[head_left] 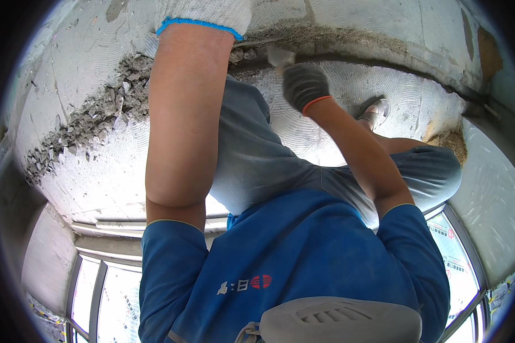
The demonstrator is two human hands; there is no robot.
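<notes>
My left hand (203,14) wears a white knit glove with a blue cuff and reaches to the top edge of the view, where its fingers are cut off. It lies against the grey concrete surface (86,51) beside a rough mortar-filled groove (349,40). My right hand (303,86), in a dark grey glove with an orange cuff, is closed around a small pale metal tool (280,57). The tool's tip touches the groove just right of my left wrist.
Broken concrete rubble (91,120) lies in a band at the left. My grey shorts (257,154), blue shirt and one pale shoe (376,112) fill the middle. A sandy patch (449,140) sits at the right. Window frames (97,286) curve along the bottom.
</notes>
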